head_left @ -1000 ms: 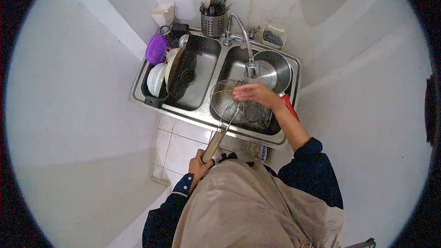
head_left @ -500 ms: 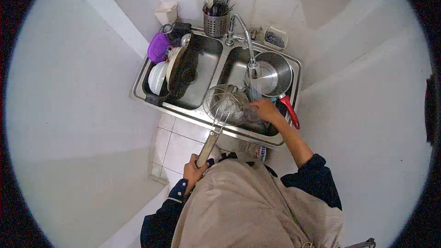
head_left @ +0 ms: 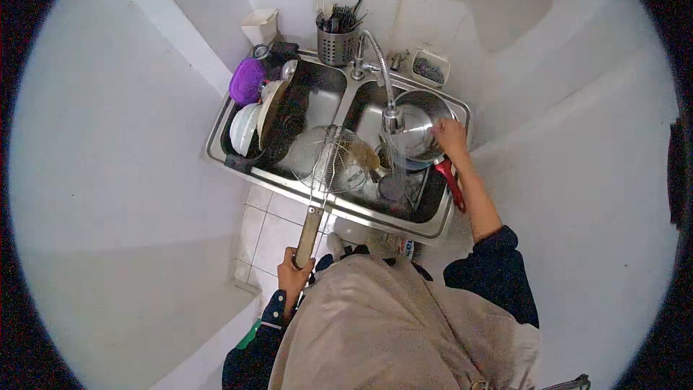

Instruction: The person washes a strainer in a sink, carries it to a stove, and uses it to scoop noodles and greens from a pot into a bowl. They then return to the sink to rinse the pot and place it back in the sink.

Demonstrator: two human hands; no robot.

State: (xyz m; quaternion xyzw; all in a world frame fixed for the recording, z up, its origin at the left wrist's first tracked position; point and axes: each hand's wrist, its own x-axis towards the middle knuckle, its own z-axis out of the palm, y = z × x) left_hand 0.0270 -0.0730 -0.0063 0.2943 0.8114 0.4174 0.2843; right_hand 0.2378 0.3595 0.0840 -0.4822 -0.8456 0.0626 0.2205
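My left hand (head_left: 294, 271) is wrapped around the wooden handle of a wire mesh skimmer (head_left: 309, 235). The skimmer's round wire head (head_left: 307, 155) lies over the divider between the two sink basins, tilted toward the left one. My right hand (head_left: 449, 136) is closed over a metal pot (head_left: 415, 112) in the right basin; what its fingers hold, if anything, is hidden. Water runs from the spray faucet (head_left: 392, 119) beside the pot. A red handle (head_left: 451, 185) sticks out below my right wrist. Other wet items in the right basin are hard to make out.
White bowls (head_left: 244, 130), a purple plastic item (head_left: 247, 81) and other dishes stand in a rack at the left basin. Behind the sink are a perforated cutlery holder (head_left: 338, 45), a white cup (head_left: 260, 27) and a tray with a scouring pad (head_left: 430, 68). Walls close in on both sides.
My right hand has moved from beside the skimmer's head up and right to the pot. My left hand has shifted the skimmer left, its head now reaching over the left basin.
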